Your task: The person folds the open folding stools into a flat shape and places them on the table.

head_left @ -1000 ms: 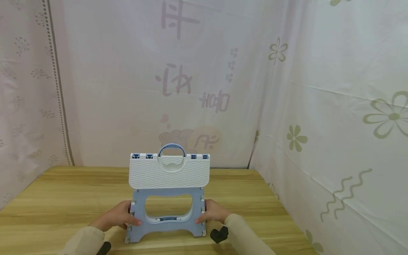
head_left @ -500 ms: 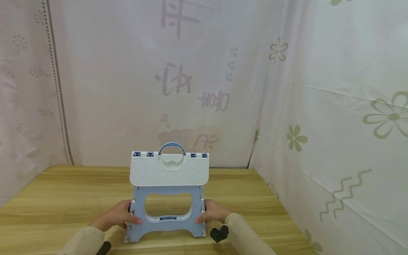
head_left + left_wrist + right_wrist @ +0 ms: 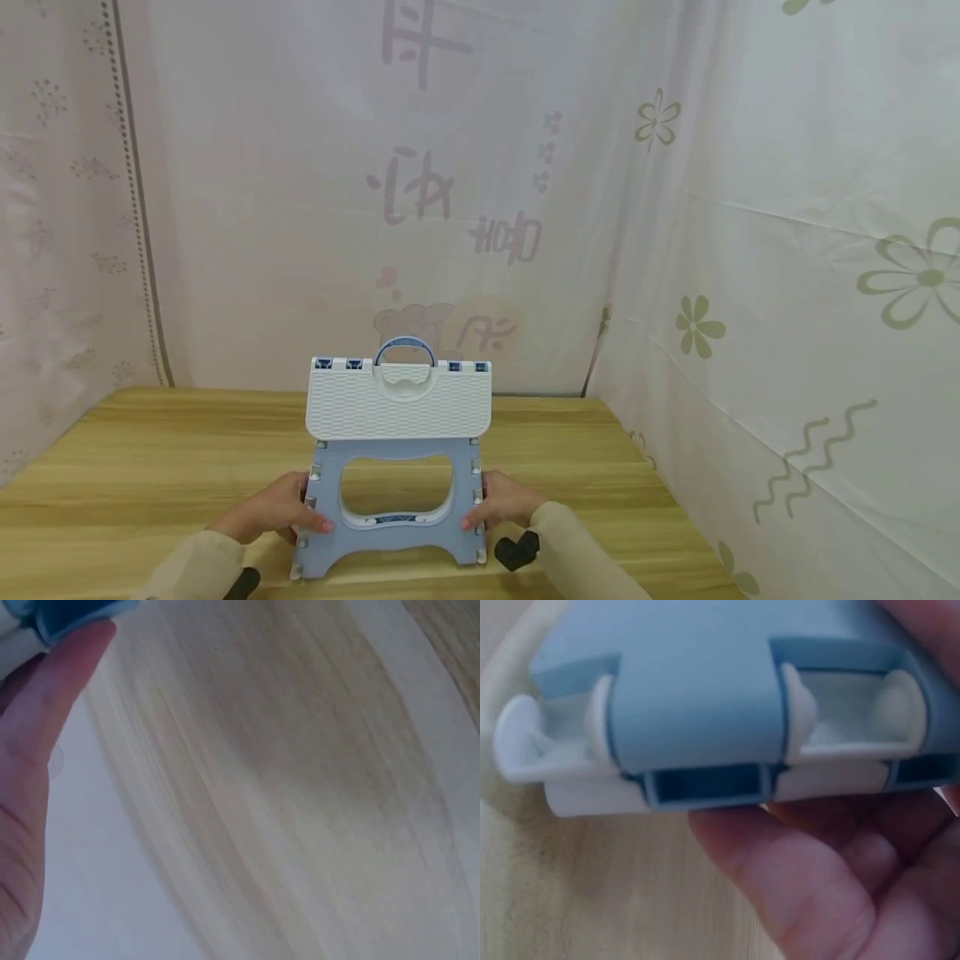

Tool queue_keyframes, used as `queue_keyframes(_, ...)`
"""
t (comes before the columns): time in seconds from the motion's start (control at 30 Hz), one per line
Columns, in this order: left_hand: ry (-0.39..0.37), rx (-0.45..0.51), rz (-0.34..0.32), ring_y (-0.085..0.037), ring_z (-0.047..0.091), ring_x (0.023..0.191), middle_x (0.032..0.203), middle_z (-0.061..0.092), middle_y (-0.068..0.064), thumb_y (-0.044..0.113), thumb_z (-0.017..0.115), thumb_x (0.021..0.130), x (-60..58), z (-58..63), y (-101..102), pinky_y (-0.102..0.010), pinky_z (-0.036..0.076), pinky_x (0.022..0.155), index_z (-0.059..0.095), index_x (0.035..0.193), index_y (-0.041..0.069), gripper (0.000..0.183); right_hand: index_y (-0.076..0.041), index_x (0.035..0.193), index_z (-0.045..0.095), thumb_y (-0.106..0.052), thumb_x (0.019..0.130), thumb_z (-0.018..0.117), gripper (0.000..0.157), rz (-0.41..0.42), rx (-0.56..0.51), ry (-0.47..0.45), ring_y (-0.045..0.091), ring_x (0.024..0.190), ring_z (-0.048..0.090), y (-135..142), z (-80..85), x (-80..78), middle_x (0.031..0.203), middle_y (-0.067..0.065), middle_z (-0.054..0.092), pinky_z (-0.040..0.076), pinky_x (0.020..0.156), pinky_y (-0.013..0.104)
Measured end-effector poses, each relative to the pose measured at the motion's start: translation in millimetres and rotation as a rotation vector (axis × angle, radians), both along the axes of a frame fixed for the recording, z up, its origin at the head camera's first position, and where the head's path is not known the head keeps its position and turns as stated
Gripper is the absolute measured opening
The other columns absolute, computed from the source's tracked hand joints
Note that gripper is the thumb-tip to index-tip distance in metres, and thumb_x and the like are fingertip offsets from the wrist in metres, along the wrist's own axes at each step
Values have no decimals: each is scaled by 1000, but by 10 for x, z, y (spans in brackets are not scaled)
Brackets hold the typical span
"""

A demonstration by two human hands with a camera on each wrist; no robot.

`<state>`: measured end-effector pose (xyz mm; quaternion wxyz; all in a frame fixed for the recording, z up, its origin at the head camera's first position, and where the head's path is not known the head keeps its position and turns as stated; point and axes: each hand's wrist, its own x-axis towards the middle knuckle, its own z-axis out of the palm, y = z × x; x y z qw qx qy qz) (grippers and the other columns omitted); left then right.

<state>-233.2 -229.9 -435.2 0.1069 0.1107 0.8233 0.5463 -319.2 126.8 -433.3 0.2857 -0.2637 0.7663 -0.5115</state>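
Note:
A folding step stool (image 3: 399,537) stands nearly upright and folded flat over the front of the table in the head view. Its white textured seat panel (image 3: 345,404) is at the top, with a blue carry handle (image 3: 405,341) above it. The left hand (image 3: 273,507) grips the blue leg panel's left edge, thumb on the front face. On the opposite edge, the right hand (image 3: 512,498) holds the panel the same way. White hinge pieces (image 3: 855,724) on the blue frame fill the right wrist view, with fingers beneath them. Only a corner of the stool (image 3: 82,615) shows in the left wrist view.
A wood-grain table (image 3: 187,450) spreads around the stool. Pale printed curtains (image 3: 262,208) hang behind it and along both sides; the right curtain (image 3: 787,350) comes close to the table's right edge.
The stool has tilted slightly: its seat panel looks a little shorter and its lower edge sits slightly lower in the head view. Both hands keep their hold in nearly the same place.

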Motion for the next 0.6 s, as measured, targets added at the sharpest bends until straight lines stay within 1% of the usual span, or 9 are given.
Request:
queue_keyframes(0.13,-8,24,-33,-26,64,80,89,68,-9,7,80,76,14,19,-6,-48,56,56,55,103,-10,41,3,109,59,3,75,75,38,3,2,-11,18,87,64,3,35,28,95,5,67,55,73,35)
queue_keyframes(0.3,-26,17,-35,-24,64,80,88,67,-7,7,79,77,41,50,-1,-47,56,59,55,102,-11,39,2,108,59,5,74,74,37,-7,10,-15,18,86,63,4,68,60,94,4,67,55,73,35)
queue_keyframes(0.5,-68,8,-37,-25,63,84,92,67,-8,11,79,78,66,73,11,-48,56,63,53,108,-10,45,2,109,58,5,74,74,39,-12,20,-18,18,87,64,20,91,89,95,5,67,56,75,38)
queue_keyframes(0.6,-84,17,-50,-25,64,84,94,67,-8,11,79,79,93,70,11,-49,56,62,53,109,-10,45,2,107,59,5,72,75,38,-22,41,3,16,85,62,25,113,122,93,4,67,55,73,34)
